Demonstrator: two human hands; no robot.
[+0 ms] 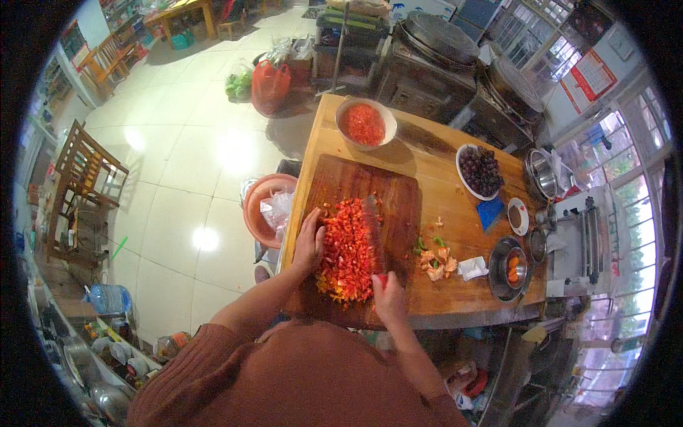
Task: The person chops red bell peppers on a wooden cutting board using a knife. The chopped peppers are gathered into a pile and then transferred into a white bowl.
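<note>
A heap of chopped red peppers (pixel 347 240) covers much of the dark wooden cutting board (pixel 395 189), with yellow pieces at its near end. My right hand (pixel 390 301) is closed around the red handle of a kitchen knife (pixel 375 235). The blurred blade points away from me along the heap's right side. On the left edge of the heap rests my left hand (pixel 309 245), fingers stretched forward and holding nothing. Beyond the board stands a white bowl (pixel 392 125) of finely chopped red pepper.
Right of the board lie pepper trimmings (pixel 438 264), a white paper piece (pixel 473 268) and a metal bowl (pixel 499 283). Grapes (pixel 481 171) fill a bowl farther back. A pink plastic basin (pixel 256 213) stands beside the table's left edge; a wooden chair (pixel 88 179) is farther left.
</note>
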